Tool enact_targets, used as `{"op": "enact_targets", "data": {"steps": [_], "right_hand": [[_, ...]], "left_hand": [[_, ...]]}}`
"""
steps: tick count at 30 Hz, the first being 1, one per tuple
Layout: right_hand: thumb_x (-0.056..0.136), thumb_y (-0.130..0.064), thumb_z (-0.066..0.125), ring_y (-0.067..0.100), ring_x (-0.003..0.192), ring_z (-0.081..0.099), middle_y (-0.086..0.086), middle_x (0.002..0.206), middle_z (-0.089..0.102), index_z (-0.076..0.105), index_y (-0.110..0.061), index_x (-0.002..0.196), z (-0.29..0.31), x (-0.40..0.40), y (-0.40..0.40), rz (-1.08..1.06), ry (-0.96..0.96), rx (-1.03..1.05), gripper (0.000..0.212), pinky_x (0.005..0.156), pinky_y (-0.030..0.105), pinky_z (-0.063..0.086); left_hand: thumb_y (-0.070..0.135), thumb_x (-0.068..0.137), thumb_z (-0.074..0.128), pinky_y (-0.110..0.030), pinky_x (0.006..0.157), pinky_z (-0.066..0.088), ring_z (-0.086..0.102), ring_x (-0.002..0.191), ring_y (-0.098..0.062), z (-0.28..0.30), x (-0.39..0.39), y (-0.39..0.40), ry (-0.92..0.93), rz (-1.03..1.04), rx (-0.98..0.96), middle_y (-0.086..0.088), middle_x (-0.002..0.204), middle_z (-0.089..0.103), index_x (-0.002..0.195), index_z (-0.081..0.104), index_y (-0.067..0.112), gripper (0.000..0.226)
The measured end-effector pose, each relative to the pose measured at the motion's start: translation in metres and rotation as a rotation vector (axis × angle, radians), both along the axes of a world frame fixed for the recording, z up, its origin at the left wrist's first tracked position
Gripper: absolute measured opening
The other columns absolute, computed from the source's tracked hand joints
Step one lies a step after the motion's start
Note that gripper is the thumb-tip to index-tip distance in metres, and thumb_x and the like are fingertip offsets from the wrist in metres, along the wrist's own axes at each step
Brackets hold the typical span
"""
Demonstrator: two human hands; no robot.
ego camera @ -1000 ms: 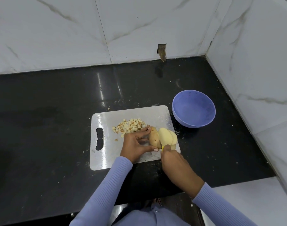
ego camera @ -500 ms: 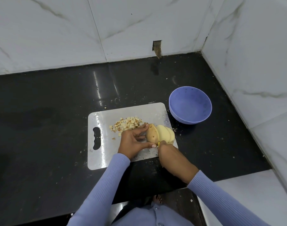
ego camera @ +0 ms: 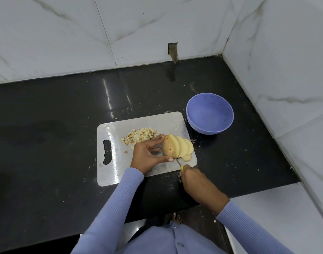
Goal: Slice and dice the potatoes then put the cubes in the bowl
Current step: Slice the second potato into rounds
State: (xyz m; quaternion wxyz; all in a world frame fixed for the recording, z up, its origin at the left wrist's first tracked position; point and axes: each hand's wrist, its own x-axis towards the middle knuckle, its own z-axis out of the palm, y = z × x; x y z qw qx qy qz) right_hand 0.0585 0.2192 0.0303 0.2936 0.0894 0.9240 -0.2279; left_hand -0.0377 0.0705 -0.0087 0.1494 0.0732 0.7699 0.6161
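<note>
Potato (ego camera: pixel 169 147) slicing is under way on a pale cutting board (ego camera: pixel 109 173), seen from above by the person doing it. Nearest the viewer, the right hand (ego camera: pixel 193 177) is curled in a closed grip around a yellow-handled knife (ego camera: pixel 179 163), its thin blade pointing away toward the potato's near end. Just beyond, the left hand (ego camera: pixel 148 154) steadies the uncut, skin-on end of the potato, thumb at its near side and a finger at its far side. Several pale slices (ego camera: pixel 185 148) lean fanned out to the right of it, close to the board's right edge.

To slice well, the holding fingers should probably stay back from the blade, and each cut should run straight down so slices match. The slices could slip off the nearby board edge.

Behind the left hand lies a heap of diced cubes (ego camera: pixel 140 137), still on the board. Farther right, beside the board's far corner, a purple bowl (ego camera: pixel 210 114) stands apparently empty on the black worktop (ego camera: pixel 47 125), which carries scattered crumbs. Marble-patterned wall tiles (ego camera: pixel 65 33) rise behind.
</note>
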Motion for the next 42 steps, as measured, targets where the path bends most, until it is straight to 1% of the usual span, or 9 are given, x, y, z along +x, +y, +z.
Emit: {"op": "enact_targets", "data": {"steps": [3, 5, 8, 14, 19, 26, 30, 36, 42], "right_hand": [[0.103, -0.021, 0.028, 0.033, 0.100, 0.057, 0.016, 0.105, 0.057, 0.040, -0.008, 0.104, -0.001, 0.012, 0.004, -0.010, -0.007, 0.038, 0.018, 0.070, 0.033, 0.036], [0.104, -0.026, 0.027, 0.033, 0.102, 0.058, 0.015, 0.109, 0.059, 0.042, -0.006, 0.110, 0.000, 0.017, 0.008, -0.004, -0.005, 0.068, 0.026, 0.071, 0.032, 0.036], [0.104, -0.030, 0.027, 0.026, 0.090, 0.057, 0.011, 0.102, 0.059, 0.043, -0.009, 0.106, 0.002, 0.024, 0.015, -0.010, 0.000, 0.058, 0.026, 0.070, 0.031, 0.037], [0.103, -0.033, 0.034, 0.015, 0.067, 0.049, -0.004, 0.070, 0.047, 0.041, -0.018, 0.080, 0.009, 0.034, 0.033, -0.065, 0.087, -0.107, 0.028, 0.062, 0.027, 0.036], [0.102, -0.032, 0.036, 0.010, 0.061, 0.049, 0.000, 0.070, 0.053, 0.052, -0.014, 0.088, 0.021, 0.025, 0.034, -0.199, 0.202, -0.268, 0.028, 0.058, 0.026, 0.042], [0.102, -0.026, 0.037, 0.013, 0.058, 0.046, 0.005, 0.067, 0.050, 0.052, -0.008, 0.085, 0.017, 0.008, 0.018, -0.249, 0.279, -0.270, 0.029, 0.058, 0.036, 0.042], [0.101, -0.026, 0.037, 0.012, 0.058, 0.047, 0.005, 0.067, 0.051, 0.049, -0.014, 0.080, 0.017, 0.003, 0.013, -0.258, 0.306, -0.269, 0.027, 0.055, 0.028, 0.039], [0.102, -0.026, 0.034, 0.009, 0.052, 0.041, -0.001, 0.059, 0.044, 0.037, -0.024, 0.071, 0.016, -0.001, 0.004, -0.195, 0.333, -0.212, 0.031, 0.051, 0.023, 0.032], [0.103, -0.028, 0.031, 0.008, 0.053, 0.043, -0.003, 0.062, 0.046, 0.044, -0.017, 0.085, 0.013, -0.004, -0.003, -0.158, 0.328, -0.158, 0.025, 0.048, 0.020, 0.028]], "left_hand": [[0.007, 0.047, 0.092, -0.017, 0.083, 0.051, 0.055, 0.115, 0.002, 0.001, 0.002, -0.001, 0.003, 0.014, 0.000, 0.005, 0.122, 0.059, 0.118, 0.062, 0.005, 0.077], [0.008, 0.047, 0.092, -0.017, 0.083, 0.051, 0.056, 0.112, 0.003, 0.002, 0.002, -0.002, 0.005, 0.027, 0.006, 0.005, 0.123, 0.059, 0.118, 0.063, 0.005, 0.077], [0.006, 0.046, 0.093, -0.017, 0.082, 0.051, 0.061, 0.105, 0.002, 0.004, 0.004, -0.003, 0.011, 0.037, 0.011, 0.006, 0.121, 0.062, 0.117, 0.065, 0.011, 0.077], [0.009, 0.045, 0.095, -0.020, 0.086, 0.051, 0.061, 0.107, 0.000, 0.006, 0.007, -0.002, 0.067, 0.040, -0.010, 0.011, 0.113, 0.065, 0.108, 0.064, 0.024, 0.072], [0.012, 0.045, 0.095, -0.018, 0.084, 0.051, 0.062, 0.103, 0.000, 0.007, 0.009, -0.001, 0.078, 0.078, -0.017, 0.009, 0.116, 0.065, 0.111, 0.065, 0.022, 0.073], [0.011, 0.047, 0.094, -0.011, 0.083, 0.048, 0.059, 0.104, 0.005, 0.008, 0.010, -0.006, 0.113, 0.078, -0.043, 0.010, 0.116, 0.064, 0.114, 0.064, 0.018, 0.074], [0.012, 0.047, 0.095, -0.017, 0.087, 0.050, 0.060, 0.105, 0.001, 0.007, 0.011, -0.005, 0.115, 0.073, -0.042, 0.010, 0.118, 0.064, 0.113, 0.064, 0.024, 0.074], [0.012, 0.048, 0.094, -0.017, 0.089, 0.049, 0.055, 0.114, 0.004, 0.002, 0.011, -0.001, 0.149, 0.067, -0.055, 0.007, 0.123, 0.059, 0.118, 0.064, 0.009, 0.077], [0.018, 0.047, 0.094, -0.021, 0.093, 0.049, 0.055, 0.116, -0.002, 0.001, 0.010, 0.000, 0.154, 0.062, -0.072, 0.002, 0.125, 0.060, 0.117, 0.065, 0.008, 0.077]]}}
